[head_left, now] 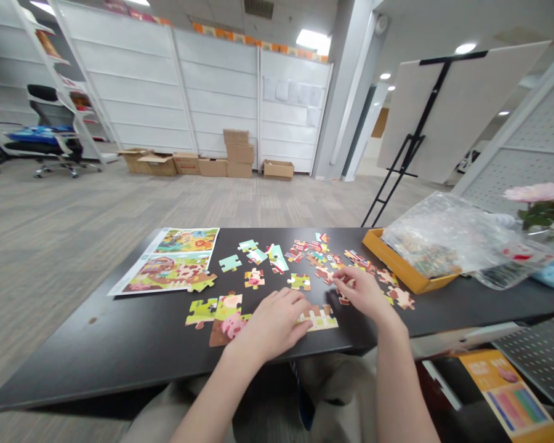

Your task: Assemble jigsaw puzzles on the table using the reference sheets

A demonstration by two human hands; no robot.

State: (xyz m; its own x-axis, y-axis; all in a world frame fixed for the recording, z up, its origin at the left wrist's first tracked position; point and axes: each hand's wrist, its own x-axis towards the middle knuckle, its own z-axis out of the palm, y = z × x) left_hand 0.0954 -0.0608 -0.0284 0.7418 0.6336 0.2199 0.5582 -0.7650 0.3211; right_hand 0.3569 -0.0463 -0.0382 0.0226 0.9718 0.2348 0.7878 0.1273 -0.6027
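My left hand (pixel 279 323) lies flat with fingers stretched out over joined jigsaw puzzle pieces near the table's front edge. Beside its thumb shows a white fence strip (pixel 324 318); to its left are joined pieces with a pink pig (pixel 231 324). My right hand (pixel 362 292) is bent over the loose puzzle pieces on the right, its thumb and finger closed together by a brown piece (pixel 343 300). Whatever is between those fingertips is too small to make out. A green-and-white piece (pixel 300 282) and a pig-face piece (pixel 254 278) lie beyond my left hand.
A picture sheet (pixel 175 261) lies at the table's back left. Pale blue pieces (pixel 231 263) are near it. On the right, a yellow box (pixel 392 261) holds a clear plastic bag (pixel 443 237). A pink flower (pixel 540 192) stands farther right, and an easel (pixel 409 147) behind the table.
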